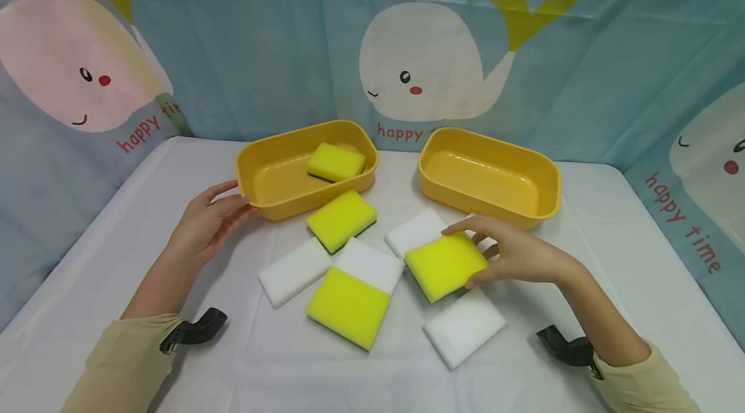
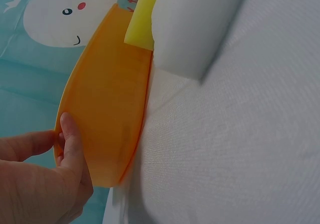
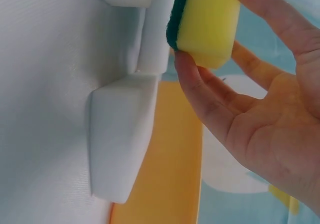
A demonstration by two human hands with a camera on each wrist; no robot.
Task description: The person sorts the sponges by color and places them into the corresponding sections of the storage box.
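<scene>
The person's left hand (image 1: 218,219) grips the near left end of a yellow tub (image 1: 270,183), its thumb and finger pinching the rim in the left wrist view. The right hand (image 1: 512,250) holds a yellow sponge (image 1: 445,264) by its right end, thumb on the near side and fingers on the far side; the right wrist view shows the sponge's dark green layer facing down, and the sponge appears lifted above the worktop (image 1: 244,368). Just behind the held sponge lies one white sponge (image 1: 414,232), partly hidden by it, and in front, nearer the person, lies another white block (image 1: 465,328). A sliver of white also shows by the right fingertips, too covered to tell what it is. Toward the middle, a flat yellow slab (image 1: 349,306) meets a white slab (image 1: 372,262) at its far edge; whether one overlaps the other is hard to tell. A long white piece (image 1: 295,271) lies to their left, and a yellow scourer (image 1: 342,216) lies just in front of the tub. Inside that tub, toward its right end, sits a smaller-looking yellow piece (image 1: 336,162). A second tub (image 1: 489,174) stands beyond the right hand. Behind everything hangs a blue whale-print cloth (image 1: 279,44).
</scene>
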